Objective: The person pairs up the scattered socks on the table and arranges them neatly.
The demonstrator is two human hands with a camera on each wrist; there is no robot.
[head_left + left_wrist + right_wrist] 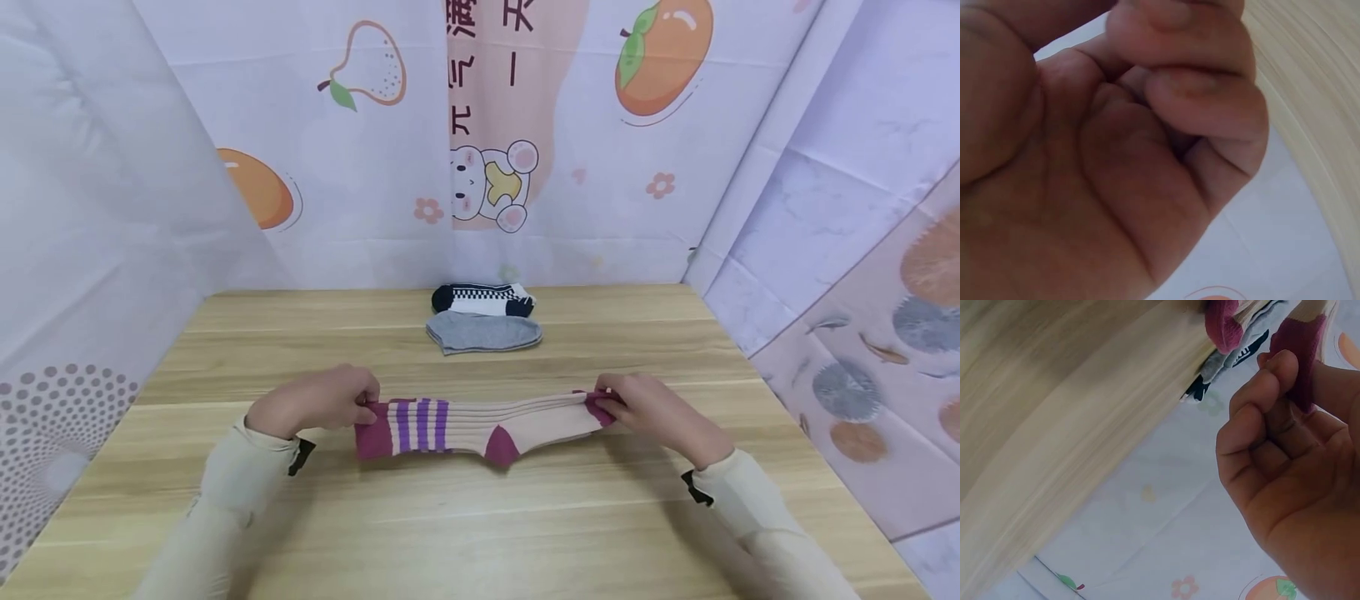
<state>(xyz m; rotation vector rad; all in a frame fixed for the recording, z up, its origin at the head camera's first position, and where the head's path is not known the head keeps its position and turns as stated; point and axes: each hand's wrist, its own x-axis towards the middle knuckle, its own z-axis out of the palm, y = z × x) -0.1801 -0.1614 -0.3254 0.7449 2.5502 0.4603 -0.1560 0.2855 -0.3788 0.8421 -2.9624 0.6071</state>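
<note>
A long cream sock (551, 421) with a dark pink cuff, heel and toe and purple stripes stretches sideways over the table. My left hand (322, 402) pinches its cuff, thumb in front. At the other end, my right hand (651, 410) pinches the toe. Seen from the right wrist, the dark pink toe (1300, 353) sits between thumb and fingertips, the other fingers curled. In the left wrist view the left hand (1129, 156) shows its palm and curled fingers; the sock is out of sight there. Another layer of sock seems to lie behind the front one.
Behind the sock lie a folded grey pair of socks (486, 332) and a black-and-white checked pair (480, 300), side by side near the back edge of the wooden table (465, 533). Printed white curtains (315, 208) hang behind and along both sides.
</note>
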